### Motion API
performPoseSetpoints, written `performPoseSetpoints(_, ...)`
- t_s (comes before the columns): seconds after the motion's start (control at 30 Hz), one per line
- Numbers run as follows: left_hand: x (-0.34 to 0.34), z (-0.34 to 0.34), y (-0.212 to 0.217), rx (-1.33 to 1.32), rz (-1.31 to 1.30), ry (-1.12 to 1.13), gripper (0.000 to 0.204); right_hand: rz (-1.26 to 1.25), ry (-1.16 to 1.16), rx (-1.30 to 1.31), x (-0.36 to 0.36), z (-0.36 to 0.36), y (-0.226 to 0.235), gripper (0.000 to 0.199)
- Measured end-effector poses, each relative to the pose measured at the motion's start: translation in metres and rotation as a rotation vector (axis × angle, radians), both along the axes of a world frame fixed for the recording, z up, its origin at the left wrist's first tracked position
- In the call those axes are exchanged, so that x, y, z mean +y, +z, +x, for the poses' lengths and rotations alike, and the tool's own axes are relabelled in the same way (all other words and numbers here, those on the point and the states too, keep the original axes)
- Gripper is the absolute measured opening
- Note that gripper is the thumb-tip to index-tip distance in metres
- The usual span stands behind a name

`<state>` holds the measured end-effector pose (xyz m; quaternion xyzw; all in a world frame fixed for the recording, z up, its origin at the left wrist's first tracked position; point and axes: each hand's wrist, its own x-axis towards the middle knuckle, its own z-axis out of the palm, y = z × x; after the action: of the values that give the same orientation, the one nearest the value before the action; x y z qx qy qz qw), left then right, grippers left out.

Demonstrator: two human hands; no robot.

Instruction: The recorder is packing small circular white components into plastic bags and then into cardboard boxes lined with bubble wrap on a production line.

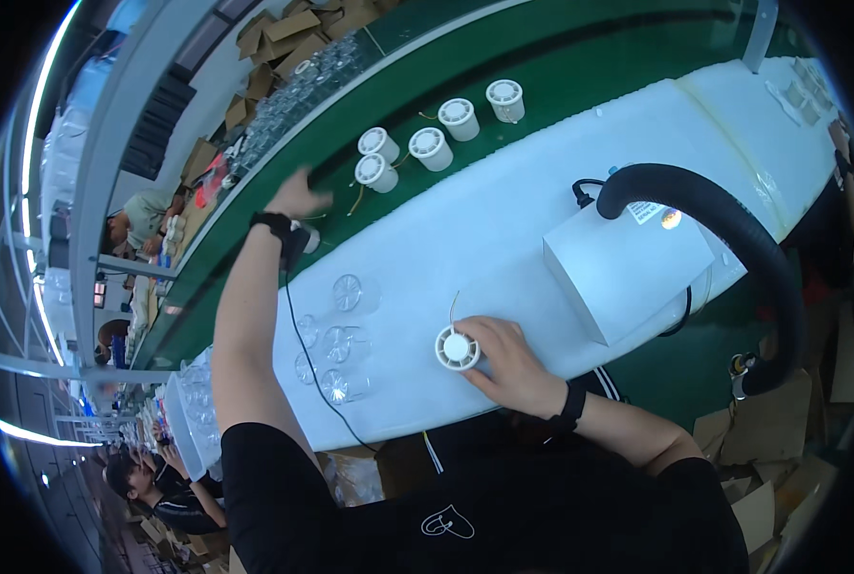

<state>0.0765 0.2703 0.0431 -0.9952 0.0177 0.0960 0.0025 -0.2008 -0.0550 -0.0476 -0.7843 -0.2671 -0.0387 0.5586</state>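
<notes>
Right hand — rested on the near edge of the white table, its fingers curled around a small white round fan unit with a thin wire rising from it; the unit sat on the table surface, held at its right side.

Left hand — stretched far out to the left, over the green conveyor belt at the table's far edge, fingers spread wide and holding nothing. A black wrist strap sat on that wrist, with a thin black cord trailing back toward the near edge.

Five more white round fan units stood in a loose row on the belt, just right of the left hand.

Clear plastic fan covers — several, grouped on the table between the two arms.

A white box stood on the table to the right of the held unit, with a thick black hose arching from its far side over to the right.

Cardboard boxes were piled beyond the belt, far left.
</notes>
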Motion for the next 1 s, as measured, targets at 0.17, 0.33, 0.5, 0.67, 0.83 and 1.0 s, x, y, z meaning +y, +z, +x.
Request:
performPoseSetpoints(0.17,-0.090,0.038,-0.046,-0.163,-0.294,-0.008,0.074,0.032,0.026,0.011,-0.001,0.007,-0.005,0.059)
performPoseSetpoints(0.33,-0.073,0.044,-0.068,-0.214,-0.128,0.108,0.066,0.071,0.042,0.000,0.004,0.006,-0.004,0.057)
performPoseSetpoints(0.5,-0.067,-0.007,-0.030,-0.197,-0.173,-0.105,0.059,0.132,0.030,0.003,-0.001,0.004,-0.009,0.058)
performPoseSetpoints(0.67,-0.151,-0.123,0.013,0.185,-0.381,-0.478,0.048,0.182,0.181,-0.004,-0.007,-0.001,-0.010,0.058)
performPoseSetpoints(0.83,-0.212,-0.160,-0.016,0.132,-0.413,-0.675,0.045,0.120,0.042,-0.153,-0.010,-0.004,-0.005,0.058)
performPoseSetpoints(1.0,-0.218,-0.163,-0.028,0.067,-0.481,-0.747,0.050,0.057,-0.370,-0.272,-0.017,-0.008,-0.013,0.062)
